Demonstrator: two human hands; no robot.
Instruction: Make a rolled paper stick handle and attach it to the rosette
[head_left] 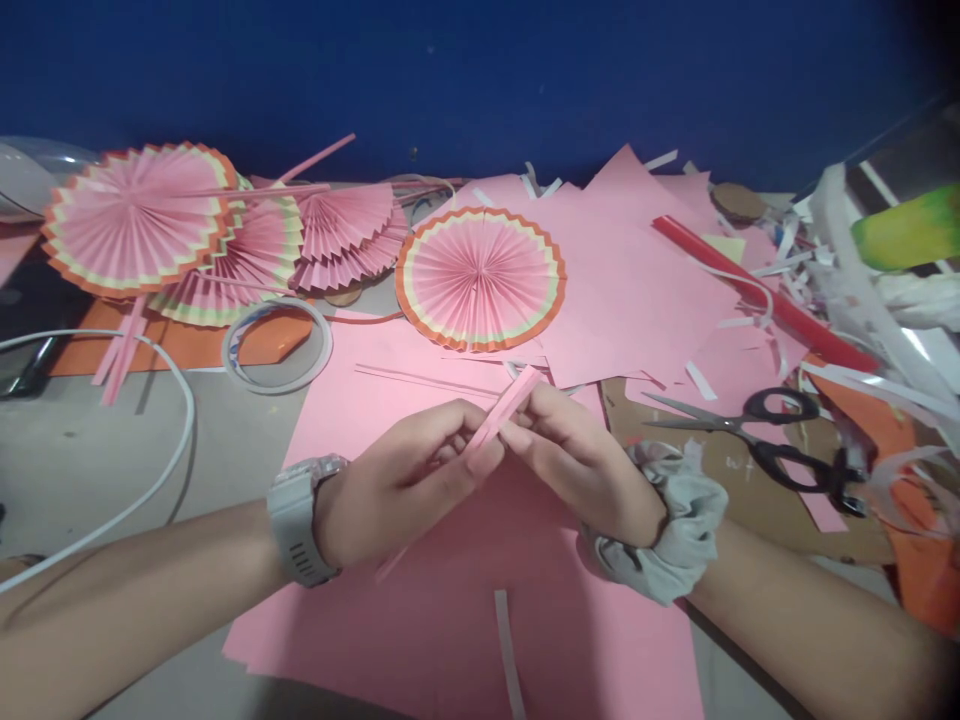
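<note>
A narrow folded pink paper strip [504,408] is pinched between my two hands, slanting up to the right. My left hand [420,475] has its thumb and curled fingers closed on the lower end. Near the upper end, my right hand [574,450] grips the same strip between thumb and fingers. Beneath both hands lie large pink paper sheets [450,640]. Just beyond them rests a round pleated paper fan [480,280], pink with a pale yellow band and an orange edge. A thin white strip [508,650] lies on the pink sheets toward me.
More pleated fans [139,220] are piled at the back left. A roll of tape [319,350] sits by an orange sheet. Scissors [750,425] with black handles lie on cardboard [720,490] at right, beside a red tube-like piece [772,295] and paper scraps. A white cable [180,450] curves at left.
</note>
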